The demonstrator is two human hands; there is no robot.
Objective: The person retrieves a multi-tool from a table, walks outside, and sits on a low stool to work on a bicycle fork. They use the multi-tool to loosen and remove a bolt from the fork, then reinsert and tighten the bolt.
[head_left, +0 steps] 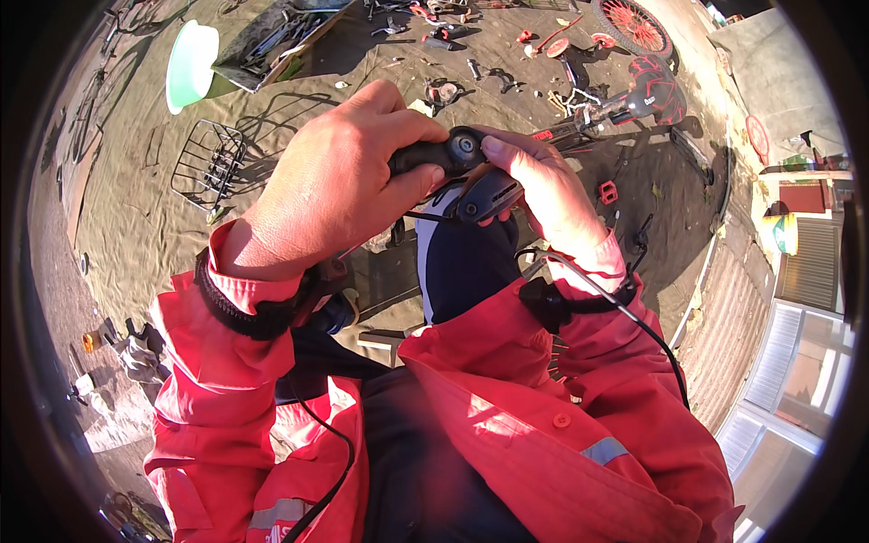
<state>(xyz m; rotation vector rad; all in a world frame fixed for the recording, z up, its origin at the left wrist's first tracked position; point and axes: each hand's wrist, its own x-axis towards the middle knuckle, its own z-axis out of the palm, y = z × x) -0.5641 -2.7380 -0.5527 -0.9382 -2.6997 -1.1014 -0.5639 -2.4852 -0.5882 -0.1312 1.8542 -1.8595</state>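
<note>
In front of my chest, both hands are on a black bicycle handlebar grip (463,147) whose rounded end carries a bolt. My left hand (330,176) is closed round its body from the left, the thumb along its lower side. My right hand (554,185) presses its thumb beside the bolted end, with its other fingers curled behind and partly hidden. Just below the grip sits a black oval piece (491,196) with slots, close to the right fingertips. A thin black cable runs left from that piece; whether the two parts are joined, I cannot tell.
On the ground cloth lie a black wire basket (210,165), a red pedal (607,192) and several small bicycle parts. A pale green basin (192,68) stands by a tool-filled tray (294,61). A black-and-red saddle (658,90) and a red-spoked wheel (634,25) are at far right.
</note>
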